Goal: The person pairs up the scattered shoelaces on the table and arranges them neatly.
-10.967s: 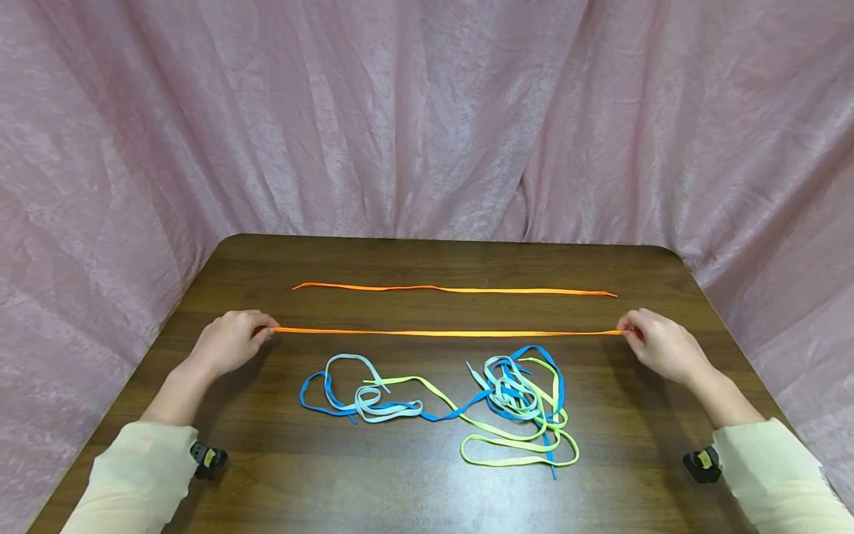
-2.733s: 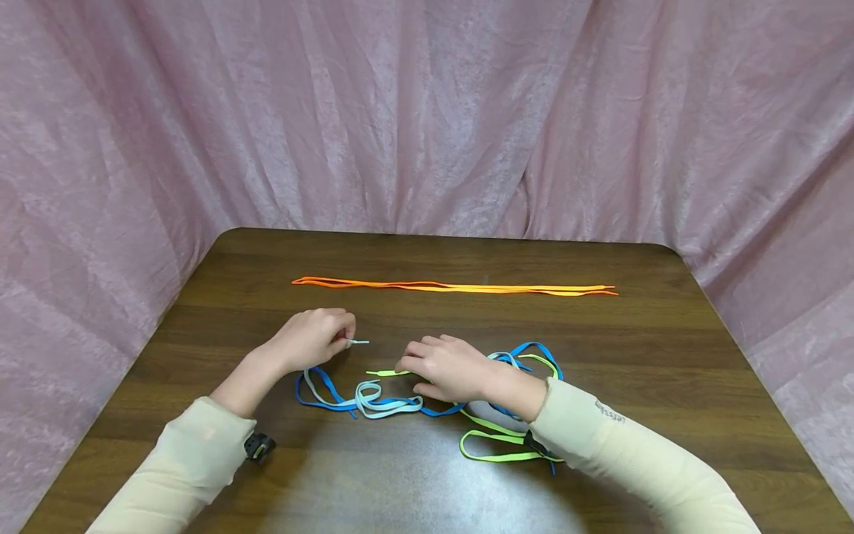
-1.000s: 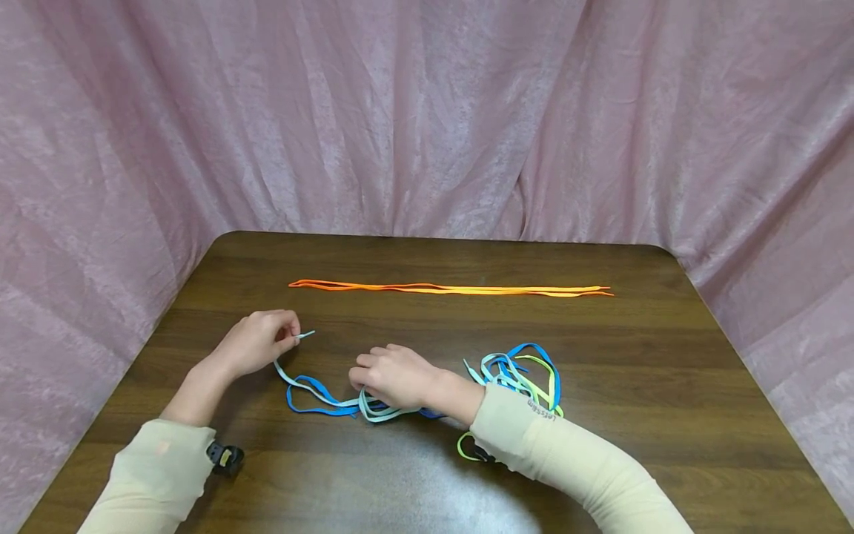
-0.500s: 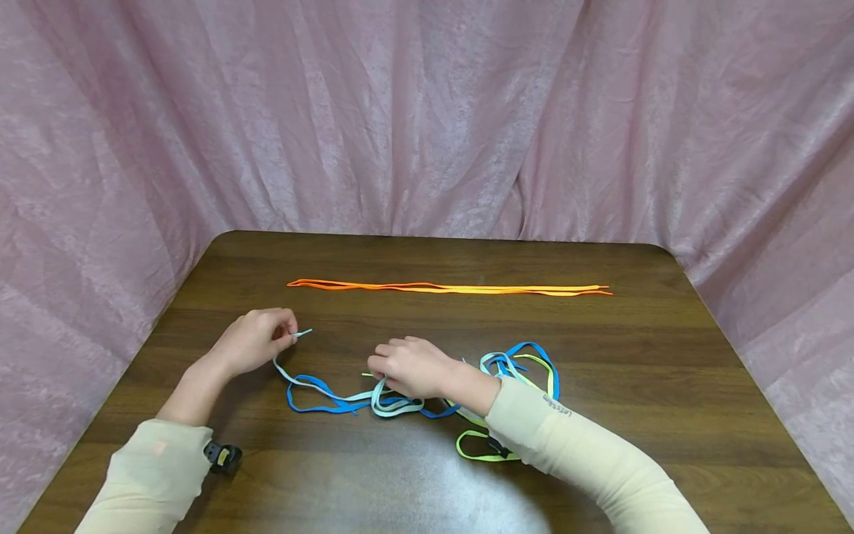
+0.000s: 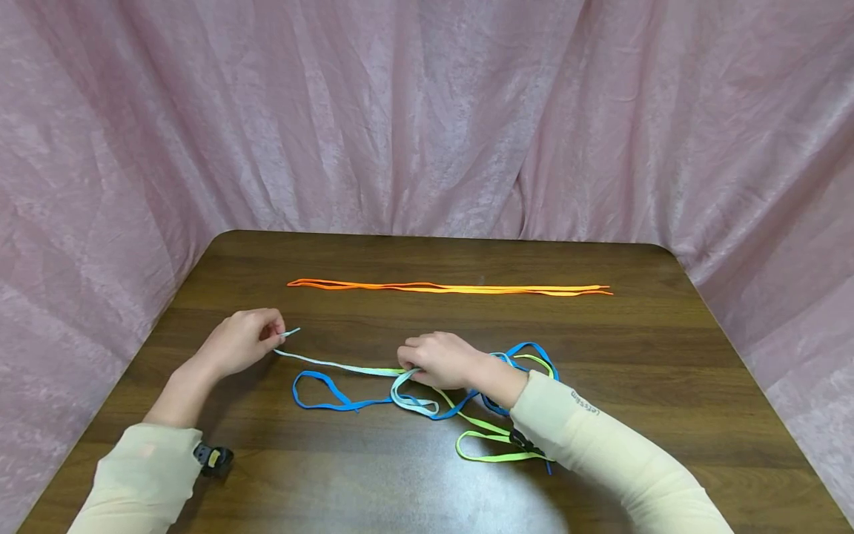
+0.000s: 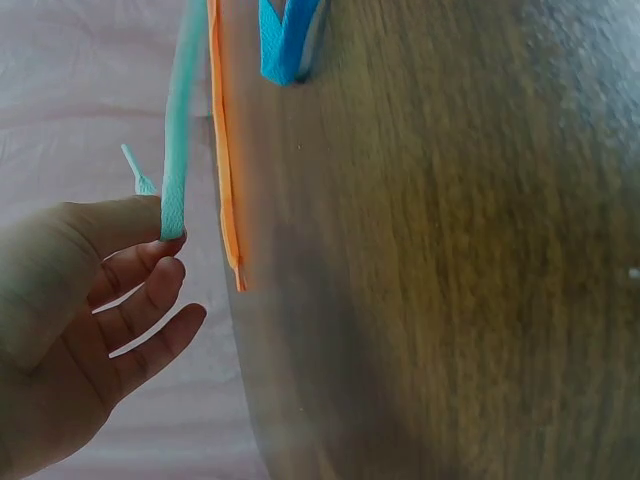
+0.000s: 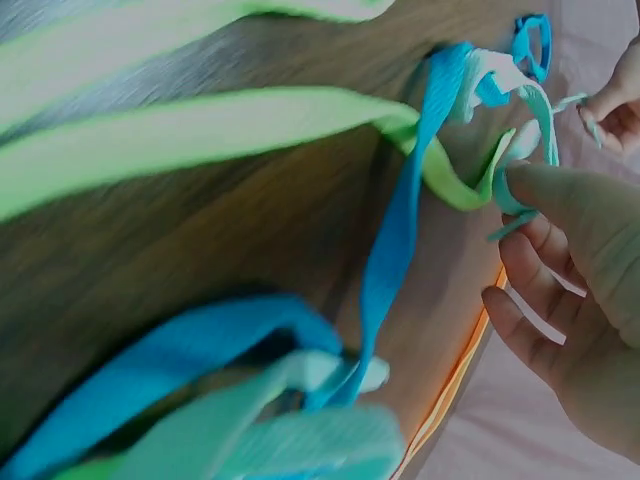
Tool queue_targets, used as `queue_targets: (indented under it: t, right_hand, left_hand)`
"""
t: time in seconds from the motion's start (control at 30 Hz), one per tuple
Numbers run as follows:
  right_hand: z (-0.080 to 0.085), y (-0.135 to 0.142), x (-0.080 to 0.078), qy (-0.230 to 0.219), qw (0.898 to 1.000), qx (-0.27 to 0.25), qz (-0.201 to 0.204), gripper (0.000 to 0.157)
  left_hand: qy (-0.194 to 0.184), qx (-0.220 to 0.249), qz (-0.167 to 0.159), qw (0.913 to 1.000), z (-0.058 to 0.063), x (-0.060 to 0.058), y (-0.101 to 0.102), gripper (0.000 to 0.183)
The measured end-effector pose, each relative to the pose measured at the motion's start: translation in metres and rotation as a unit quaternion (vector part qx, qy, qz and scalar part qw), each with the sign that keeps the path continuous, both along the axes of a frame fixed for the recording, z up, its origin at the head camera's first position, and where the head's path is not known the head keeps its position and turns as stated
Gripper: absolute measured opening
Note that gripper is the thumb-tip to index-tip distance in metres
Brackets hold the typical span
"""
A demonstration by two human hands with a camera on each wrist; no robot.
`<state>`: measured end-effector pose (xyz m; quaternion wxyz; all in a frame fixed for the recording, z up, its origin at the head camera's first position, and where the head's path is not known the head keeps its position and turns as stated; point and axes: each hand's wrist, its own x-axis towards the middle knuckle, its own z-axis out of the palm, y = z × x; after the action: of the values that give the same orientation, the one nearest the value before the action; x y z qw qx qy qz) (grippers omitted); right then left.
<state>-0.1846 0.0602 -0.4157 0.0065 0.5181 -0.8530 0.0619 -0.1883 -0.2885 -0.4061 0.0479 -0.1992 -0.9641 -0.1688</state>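
My left hand [image 5: 242, 341] pinches a light blue shoelace [image 5: 333, 364] near one end, between thumb and forefinger; its tip pokes out past the fingers. From there the lace runs right to my right hand [image 5: 443, 361], where thumb and fingertips pinch it above a loose light blue loop. In the left wrist view, the lace [image 6: 178, 130] rises from the pinch and the other fingers hang loosely curled. A blue shoelace [image 5: 340, 404] lies below the stretched part, passing under that loop. A yellow-green shoelace [image 5: 494, 458] runs under my right hand, partly hidden by the wrist.
Two orange shoelaces [image 5: 373, 286] lie side by side across the far part of the brown wooden table [image 5: 300, 475]. More blue, light blue and yellow-green lace is tangled beneath the right forearm [image 5: 607, 437]. Pink curtains [image 5: 414, 119] hang behind and at both sides.
Earlier my hands stretched an orange lace, which now lies beside the other one. Since then they have taken the light blue lace; lately the left moves left and the right slides right, straightening it.
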Motion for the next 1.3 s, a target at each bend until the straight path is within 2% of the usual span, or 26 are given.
queue_targets:
  t: [0.17, 0.4, 0.67, 0.87, 1.0, 1.3]
  right_hand:
    - [-0.001, 0.01, -0.001, -0.029, 1.0, -0.005, 0.001, 0.013]
    - [-0.002, 0.02, -0.002, -0.042, 0.999, -0.003, 0.005, 0.009]
    - [-0.002, 0.032, -0.004, -0.028, 0.999, -0.025, -0.004, 0.009]
    - [0.0, 0.039, -0.006, -0.045, 0.997, -0.053, -0.017, 0.01]
    - [0.001, 0.045, -0.006, -0.041, 0.997, -0.063, -0.022, 0.011]
    - [0.011, 0.068, -0.009, -0.028, 0.997, -0.072, -0.031, 0.013]
  left_hand:
    - [-0.009, 0.002, 0.007, 0.9999, -0.001, 0.001, -0.004, 0.016]
    - [-0.019, 0.003, 0.013, 0.9997, -0.003, 0.001, -0.005, 0.015]
    - [-0.019, -0.001, 0.021, 0.9996, -0.002, 0.002, -0.009, 0.014]
    - [-0.018, 0.004, 0.022, 0.9996, -0.003, 0.004, -0.009, 0.013]
    - [-0.012, 0.007, 0.022, 0.9997, -0.004, 0.005, -0.01, 0.014]
    - [-0.007, 0.005, 0.02, 0.9998, -0.001, 0.006, -0.015, 0.004]
